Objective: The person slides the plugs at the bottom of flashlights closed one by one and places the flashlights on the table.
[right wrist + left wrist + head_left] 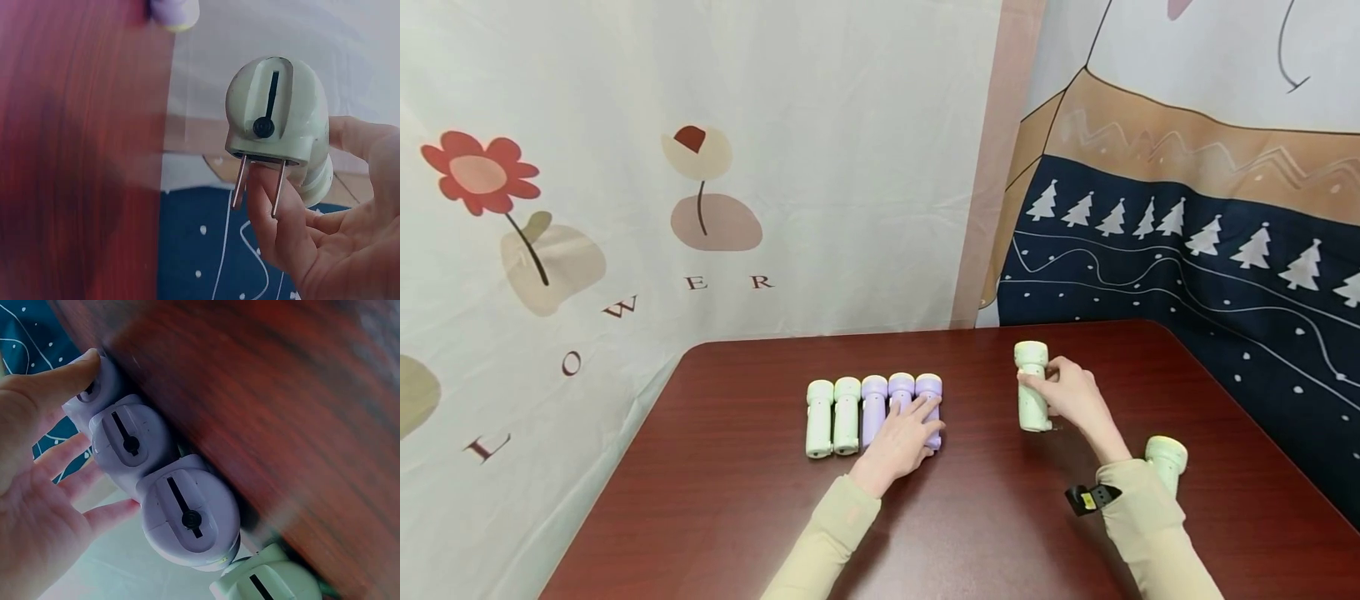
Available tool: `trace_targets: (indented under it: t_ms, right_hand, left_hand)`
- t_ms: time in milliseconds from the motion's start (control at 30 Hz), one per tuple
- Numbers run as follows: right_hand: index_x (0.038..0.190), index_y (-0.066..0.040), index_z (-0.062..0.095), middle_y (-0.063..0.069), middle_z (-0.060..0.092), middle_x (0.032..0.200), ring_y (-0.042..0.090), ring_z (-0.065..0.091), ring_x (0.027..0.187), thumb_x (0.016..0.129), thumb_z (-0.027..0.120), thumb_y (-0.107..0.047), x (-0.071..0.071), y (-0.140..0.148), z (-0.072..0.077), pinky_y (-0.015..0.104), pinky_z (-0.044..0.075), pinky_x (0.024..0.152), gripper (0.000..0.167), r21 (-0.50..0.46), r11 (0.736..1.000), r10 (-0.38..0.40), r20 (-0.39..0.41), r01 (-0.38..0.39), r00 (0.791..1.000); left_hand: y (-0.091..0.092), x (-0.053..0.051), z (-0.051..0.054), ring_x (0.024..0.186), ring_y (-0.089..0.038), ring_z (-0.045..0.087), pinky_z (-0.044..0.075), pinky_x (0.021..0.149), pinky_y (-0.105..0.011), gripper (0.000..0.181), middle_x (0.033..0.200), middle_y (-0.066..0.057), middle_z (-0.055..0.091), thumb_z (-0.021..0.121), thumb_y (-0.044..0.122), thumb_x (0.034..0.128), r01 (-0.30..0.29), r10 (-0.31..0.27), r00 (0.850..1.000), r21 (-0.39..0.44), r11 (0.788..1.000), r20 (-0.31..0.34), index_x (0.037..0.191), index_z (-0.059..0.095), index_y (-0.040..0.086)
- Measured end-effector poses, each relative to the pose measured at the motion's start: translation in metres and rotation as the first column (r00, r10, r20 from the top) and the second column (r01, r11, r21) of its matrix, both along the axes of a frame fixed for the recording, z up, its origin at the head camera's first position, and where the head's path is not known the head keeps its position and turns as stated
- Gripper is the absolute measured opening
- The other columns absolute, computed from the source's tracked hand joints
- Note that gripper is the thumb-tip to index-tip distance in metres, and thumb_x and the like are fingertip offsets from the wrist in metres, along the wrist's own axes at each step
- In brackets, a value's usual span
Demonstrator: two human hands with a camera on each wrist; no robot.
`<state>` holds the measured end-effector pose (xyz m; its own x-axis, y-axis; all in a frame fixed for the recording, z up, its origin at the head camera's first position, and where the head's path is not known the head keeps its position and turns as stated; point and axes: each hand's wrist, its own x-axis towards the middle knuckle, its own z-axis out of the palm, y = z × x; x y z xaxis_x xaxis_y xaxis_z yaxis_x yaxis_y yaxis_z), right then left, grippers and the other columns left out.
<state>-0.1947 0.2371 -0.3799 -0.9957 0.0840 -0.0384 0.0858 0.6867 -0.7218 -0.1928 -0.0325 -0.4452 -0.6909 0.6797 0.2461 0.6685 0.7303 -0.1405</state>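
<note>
My left hand (897,439) rests across the purple flashlights (874,408), its fingers spread over their bodies. In the left wrist view the thumb touches the end of the farthest purple flashlight (103,387), and the other fingers extend along the row. Two pale green flashlights (819,421) lie side by side at the row's left end. Farther right, my right hand (1070,392) grips another pale green flashlight (1032,392) by its body, head pointing away. The right wrist view shows two metal plug prongs (279,187) sticking out of that flashlight's end.
One more green flashlight (1167,458) lies partly hidden behind the right forearm. All of this is on a dark red-brown table (985,517). Printed cloth (865,167) hangs behind it, and dark blue cloth with trees (1187,275) hangs at the right.
</note>
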Motion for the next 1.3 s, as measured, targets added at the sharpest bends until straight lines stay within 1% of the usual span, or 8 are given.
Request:
trace_targets:
  t_ms: [200, 467, 600, 767, 933, 1000, 1200, 1300]
  right_hand:
    - [0.12, 0.009, 0.049, 0.026, 0.061, 0.102, 0.027, 0.065, 0.084, 0.088, 0.062, -0.039, 0.003, -0.017, -0.004, 0.035, 0.058, 0.062, 0.059, -0.027, 1.0, -0.002, -0.022, 0.002, 1.0]
    - [0.117, 0.008, 0.05, 0.025, 0.062, 0.103, 0.028, 0.064, 0.086, 0.088, 0.063, -0.037, 0.005, -0.032, -0.007, 0.036, 0.058, 0.064, 0.055, -0.039, 0.999, -0.009, -0.036, 0.008, 0.999]
    - [0.116, 0.008, 0.05, 0.026, 0.063, 0.103, 0.027, 0.066, 0.084, 0.087, 0.064, -0.038, 0.005, -0.038, -0.008, 0.034, 0.058, 0.063, 0.056, -0.06, 0.998, -0.018, -0.039, 0.016, 0.999]
    - [0.118, 0.008, 0.049, 0.027, 0.062, 0.104, 0.026, 0.067, 0.082, 0.088, 0.063, -0.037, 0.006, -0.044, -0.009, 0.035, 0.059, 0.062, 0.056, -0.087, 0.996, -0.017, -0.035, 0.014, 0.999]
    - [0.116, 0.009, 0.05, 0.026, 0.062, 0.102, 0.023, 0.066, 0.078, 0.088, 0.063, -0.036, 0.006, -0.05, -0.009, 0.033, 0.058, 0.061, 0.055, -0.108, 0.994, -0.019, -0.055, 0.013, 0.998]
    - [0.115, 0.008, 0.051, 0.025, 0.062, 0.1, 0.023, 0.066, 0.077, 0.088, 0.063, -0.035, 0.006, -0.052, -0.01, 0.032, 0.058, 0.06, 0.053, -0.114, 0.993, -0.025, -0.067, 0.017, 0.997]
    - [0.113, 0.008, 0.053, 0.023, 0.063, 0.098, 0.021, 0.065, 0.075, 0.087, 0.064, -0.036, 0.008, -0.057, -0.008, 0.03, 0.057, 0.059, 0.053, -0.111, 0.993, -0.054, -0.083, 0.044, 0.995]
    - [0.115, 0.009, 0.053, 0.024, 0.063, 0.098, 0.021, 0.066, 0.074, 0.087, 0.064, -0.036, 0.009, -0.06, -0.007, 0.032, 0.058, 0.059, 0.054, -0.137, 0.989, -0.065, -0.08, 0.054, 0.995]
  left_hand:
    - [-0.001, 0.0, -0.001, 0.13, -0.024, 0.049, 0.044, 0.1, -0.049, 0.037, 0.139, -0.004, 0.052, 0.074, 0.028, 0.0795, 0.007, -0.007, 1.0, 0.018, 1.0, -0.002, 0.115, 0.066, 0.019]
    - [0.004, 0.003, 0.003, 0.131, -0.029, 0.046, 0.042, 0.101, -0.053, 0.044, 0.138, -0.006, 0.052, 0.069, 0.035, 0.0842, -0.032, 0.028, 0.997, 0.062, 0.998, 0.072, 0.125, 0.06, 0.02]
    - [0.01, 0.007, 0.004, 0.129, -0.029, 0.048, 0.043, 0.101, -0.049, 0.047, 0.135, -0.006, 0.055, 0.066, 0.041, 0.0857, -0.021, 0.019, 0.999, 0.091, 0.996, 0.032, 0.127, 0.058, 0.02]
    - [0.021, 0.012, 0.011, 0.125, -0.028, 0.051, 0.043, 0.102, -0.043, 0.058, 0.132, -0.006, 0.058, 0.06, 0.049, 0.0871, -0.026, 0.029, 0.999, 0.12, 0.992, -0.017, 0.134, 0.052, 0.016]
    - [0.032, 0.018, 0.018, 0.129, -0.025, 0.05, 0.043, 0.104, -0.044, 0.07, 0.133, -0.004, 0.059, 0.057, 0.053, 0.0874, -0.039, 0.037, 0.999, 0.18, 0.983, 0.019, 0.141, 0.042, 0.011]
    - [0.036, 0.02, 0.02, 0.129, -0.025, 0.05, 0.042, 0.104, -0.045, 0.073, 0.132, -0.003, 0.06, 0.058, 0.054, 0.0868, -0.042, 0.04, 0.999, 0.199, 0.979, 0.018, 0.142, 0.041, 0.01]
    - [0.044, 0.024, 0.02, 0.125, -0.021, 0.054, 0.042, 0.102, -0.04, 0.077, 0.125, -0.001, 0.064, 0.058, 0.058, 0.0847, -0.045, 0.062, 0.995, 0.195, 0.98, -0.081, 0.14, 0.042, 0.006]
    - [0.047, 0.025, 0.019, 0.123, -0.021, 0.055, 0.043, 0.1, -0.039, 0.079, 0.122, -0.001, 0.065, 0.059, 0.059, 0.0835, -0.043, 0.07, 0.99, 0.205, 0.978, -0.126, 0.139, 0.043, 0.005]
